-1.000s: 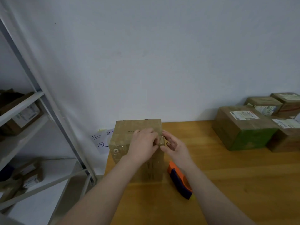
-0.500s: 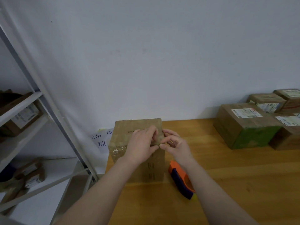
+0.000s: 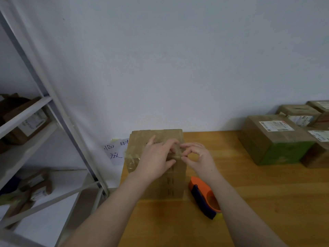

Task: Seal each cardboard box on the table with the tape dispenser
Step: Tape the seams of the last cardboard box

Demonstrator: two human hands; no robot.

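Right fingers: thumb and index of the right hand (image 3: 199,158) are curled into a ring, tips closed on the upper right edge of the cardboard box (image 3: 175,184). The other fingers (image 3: 191,146) curl loosely above. Whether tape sits between the tips is too blurred to tell.
Left fingers: the left hand (image 3: 154,157) lies palm down on the box top. Its fingers (image 3: 167,142) are spread, fairly straight, and press near the right edge, with the thumb down on the near face.
Change, right hand: a second ago it sat lower, against the box's right side. Now it is up at the top edge, tips pinched.
Change, left hand: the fingers are more spread, one reaching toward the far side of the top. The palm is in the same spot.
Change, view: nudged slightly, so the stacked boxes sit a bit further right in frame. Box and dispenser have not moved on the table.
Tape dispenser (image 3: 203,198): orange and dark blue, lying on the table just right of the box's near base, partly behind the right forearm and apart from both hands.
Box: upright at the table's left end, near the wall.
Surface: wooden table (image 3: 267,202). Stacked boxes (image 3: 274,139) with labels stand at the far right by the wall, one with a green side.
Room: plain pale wall (image 3: 178,68). A paper note (image 3: 114,152) with handwritten characters shows behind the box's left side. A metal shelf rack (image 3: 26,113) on the left holds more labelled boxes.
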